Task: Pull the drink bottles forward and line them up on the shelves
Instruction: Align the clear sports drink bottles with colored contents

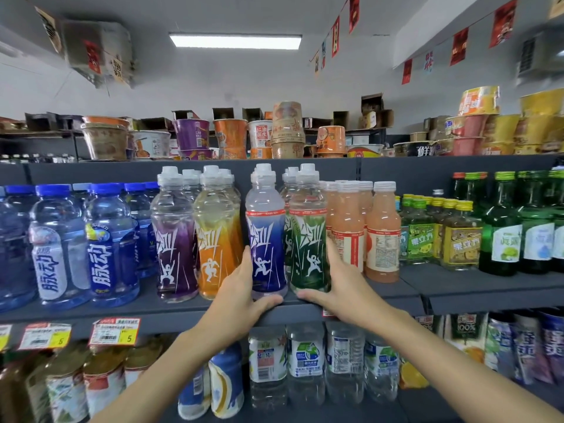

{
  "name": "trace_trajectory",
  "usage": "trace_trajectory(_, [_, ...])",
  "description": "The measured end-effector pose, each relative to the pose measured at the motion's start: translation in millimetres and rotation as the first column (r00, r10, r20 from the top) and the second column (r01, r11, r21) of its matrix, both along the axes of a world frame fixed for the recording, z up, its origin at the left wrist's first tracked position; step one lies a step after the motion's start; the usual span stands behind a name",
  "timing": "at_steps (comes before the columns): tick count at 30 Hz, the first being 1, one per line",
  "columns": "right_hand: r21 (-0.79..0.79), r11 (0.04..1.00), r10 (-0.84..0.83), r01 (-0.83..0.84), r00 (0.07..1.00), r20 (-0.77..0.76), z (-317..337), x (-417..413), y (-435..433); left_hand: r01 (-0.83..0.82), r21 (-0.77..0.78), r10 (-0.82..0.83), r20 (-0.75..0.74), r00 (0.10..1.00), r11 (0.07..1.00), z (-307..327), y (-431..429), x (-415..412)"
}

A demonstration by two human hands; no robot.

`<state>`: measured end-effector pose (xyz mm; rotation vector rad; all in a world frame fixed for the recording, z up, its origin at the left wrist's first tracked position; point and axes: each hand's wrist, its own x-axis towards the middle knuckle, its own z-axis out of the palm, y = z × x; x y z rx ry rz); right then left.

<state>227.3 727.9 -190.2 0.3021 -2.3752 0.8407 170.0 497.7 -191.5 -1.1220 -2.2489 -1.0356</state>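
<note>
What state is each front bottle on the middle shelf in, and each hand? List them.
Blue-label bottle: upright, capped, at shelf edge, left hand wrapped round it.
Green-label bottle: upright, capped, right hand wrapped round it.
Purple-label bottle: upright, capped, untouched.
Orange-label bottle: upright, capped, untouched.
Pink juice bottle: upright, capped, untouched.

a small shop or convenience store is shown. grey metal shelves (305, 314) are filled with rows of drink bottles (268, 239) grouped by flavour and brand, and printed price tags (114, 331) are clipped to the shelf edge. instant noodle cups (230, 137) are stacked along the top shelf, with opened cardboard cartons (372, 109) behind them. strings of red promotional pennants (335, 36) are hung from the ceiling, which is lit by a flat light panel (235, 41).
</note>
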Motion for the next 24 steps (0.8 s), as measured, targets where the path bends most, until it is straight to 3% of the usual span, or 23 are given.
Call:
trace_trajectory(5, [0.017, 1.0, -0.024, 0.024, 1.0, 0.005, 0, -2, -2, 0.002, 0.051, -0.002, -0.007, 1.0, 0.999, 2, 2, -3])
trace_trajectory(24, [0.069, 0.997, -0.042, 0.031, 0.986, 0.161, 9, -13, 13, -0.085, -0.038, 0.083, -0.054, 0.995, 0.996, 2, 2, -17])
